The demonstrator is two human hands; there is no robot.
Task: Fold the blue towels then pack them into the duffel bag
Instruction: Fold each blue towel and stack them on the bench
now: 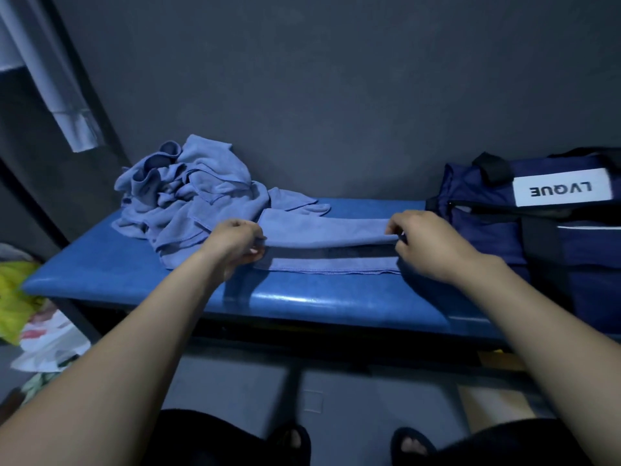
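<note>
A blue towel (pixel 324 232) lies stretched across the middle of the blue padded bench (pixel 134 274), its far half lifted and doubled toward me over the near strip. My left hand (pixel 235 243) pinches the lifted fold at its left end. My right hand (pixel 423 243) pinches the same fold at its right end. A heap of several crumpled blue towels (pixel 183 193) sits at the bench's back left. The navy duffel bag (pixel 537 227) with a white label stands on the bench's right end, its zip partly apart.
A dark wall runs right behind the bench. On the floor to the left lie a yellow cloth (pixel 15 297) and white bags (pixel 50 344). My feet in dark slippers (pixel 292 438) stand on the grey floor below the bench's front edge.
</note>
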